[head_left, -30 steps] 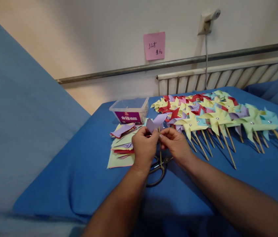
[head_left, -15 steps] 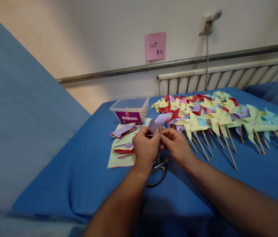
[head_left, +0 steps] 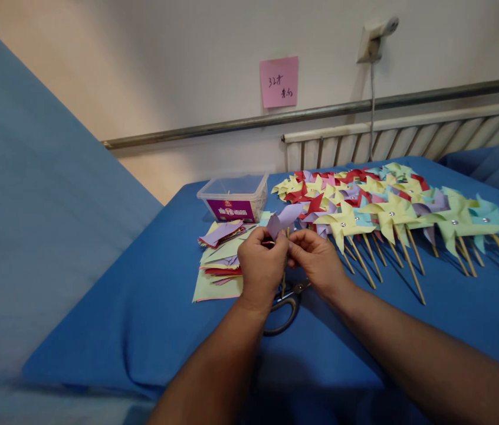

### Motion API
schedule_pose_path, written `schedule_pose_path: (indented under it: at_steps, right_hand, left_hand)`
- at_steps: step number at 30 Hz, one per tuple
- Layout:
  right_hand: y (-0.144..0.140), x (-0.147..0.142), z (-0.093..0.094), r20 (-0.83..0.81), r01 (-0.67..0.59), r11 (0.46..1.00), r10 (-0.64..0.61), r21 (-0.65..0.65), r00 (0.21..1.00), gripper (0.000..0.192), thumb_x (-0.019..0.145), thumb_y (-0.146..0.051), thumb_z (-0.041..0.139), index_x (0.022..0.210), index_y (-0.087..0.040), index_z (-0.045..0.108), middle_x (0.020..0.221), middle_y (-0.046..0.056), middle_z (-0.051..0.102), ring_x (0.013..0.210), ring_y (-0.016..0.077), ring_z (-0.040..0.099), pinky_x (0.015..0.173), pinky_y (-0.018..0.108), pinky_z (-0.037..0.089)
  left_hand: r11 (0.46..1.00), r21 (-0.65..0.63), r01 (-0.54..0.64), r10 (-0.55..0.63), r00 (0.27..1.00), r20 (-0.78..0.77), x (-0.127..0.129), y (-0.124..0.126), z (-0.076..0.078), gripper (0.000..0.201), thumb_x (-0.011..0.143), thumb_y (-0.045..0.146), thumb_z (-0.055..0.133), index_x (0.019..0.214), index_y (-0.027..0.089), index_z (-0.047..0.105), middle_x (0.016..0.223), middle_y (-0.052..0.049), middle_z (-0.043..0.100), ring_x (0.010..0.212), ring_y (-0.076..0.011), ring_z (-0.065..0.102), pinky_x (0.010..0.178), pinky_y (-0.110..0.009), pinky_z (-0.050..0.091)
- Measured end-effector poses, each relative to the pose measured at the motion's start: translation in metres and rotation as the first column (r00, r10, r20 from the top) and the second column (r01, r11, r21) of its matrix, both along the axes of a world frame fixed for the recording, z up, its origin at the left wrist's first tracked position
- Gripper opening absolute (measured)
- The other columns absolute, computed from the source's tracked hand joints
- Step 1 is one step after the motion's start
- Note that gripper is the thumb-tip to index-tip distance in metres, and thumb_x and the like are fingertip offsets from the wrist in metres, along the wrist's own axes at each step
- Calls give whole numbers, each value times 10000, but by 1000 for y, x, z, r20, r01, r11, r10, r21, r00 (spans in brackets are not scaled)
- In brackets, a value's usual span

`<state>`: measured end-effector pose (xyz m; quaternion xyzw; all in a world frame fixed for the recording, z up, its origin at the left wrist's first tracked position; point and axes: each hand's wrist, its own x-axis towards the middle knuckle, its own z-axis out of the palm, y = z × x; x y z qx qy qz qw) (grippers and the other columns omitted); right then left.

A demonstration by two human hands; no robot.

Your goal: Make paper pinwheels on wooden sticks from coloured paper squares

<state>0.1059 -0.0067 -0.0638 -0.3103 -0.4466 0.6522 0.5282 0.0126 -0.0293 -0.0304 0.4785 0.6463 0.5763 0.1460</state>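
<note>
Between my two hands is a purple paper pinwheel [head_left: 285, 216], its folded blades rising above my fingertips. My left hand [head_left: 262, 258] is closed around the pinwheel's lower part, with its thumb on top. A thin wooden stick [head_left: 284, 273] runs down beside that thumb. My right hand [head_left: 314, 258] pinches at the same spot from the right; its fingertips meet the stick's upper end, and whatever small part lies between them is hidden. Under my hands, scissors with dark handles [head_left: 285, 313] lie on the blue cloth, their blades partly covered.
Stacked coloured paper [head_left: 218, 289] lies left of my hands, with a clear plastic box [head_left: 232, 203] behind it. Many finished pinwheels on sticks [head_left: 391, 213] spread across the right of the blue-covered table [head_left: 152, 307]. A radiator [head_left: 409, 139] and wall stand behind.
Almost nothing differs. Both hands stay at the same place on the purple pinwheel, and its blades and stick have shifted only very slightly.
</note>
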Motion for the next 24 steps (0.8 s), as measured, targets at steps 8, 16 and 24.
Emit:
schedule_pose_path:
  at_steps: [8, 16, 24]
  right_hand:
    - [0, 0, -2, 2, 9, 1000, -9, 10, 1000, 377, 617, -485, 801, 718, -189, 591, 591, -54, 580, 465, 73, 497, 456, 208, 389]
    - [0, 0, -1, 21, 22, 1000, -23, 17, 1000, 388, 610, -492, 803, 704, -187, 582, 573, -57, 568, 462, 72, 496, 448, 201, 397]
    - [-1, -1, 1, 36, 65, 998, -65, 23, 997, 368, 582, -438, 823, 673, -187, 571, 546, -65, 552, 445, 71, 489, 433, 197, 400]
  left_hand:
    - [1000, -16, 2, -2, 1000, -4, 0, 1, -1, 132, 707, 280, 640, 633, 172, 622, 566, 32, 590, 512, -110, 499, 508, -222, 371]
    - [1000, -3, 6, -6, 1000, -18, -1, 1, -3, 129, 710, 276, 635, 635, 171, 619, 564, 34, 586, 514, -110, 500, 511, -222, 372]
    - [1000, -10, 7, -7, 999, -34, -1, 1, -3, 107, 705, 252, 638, 642, 166, 630, 573, 32, 591, 524, -110, 507, 529, -222, 384]
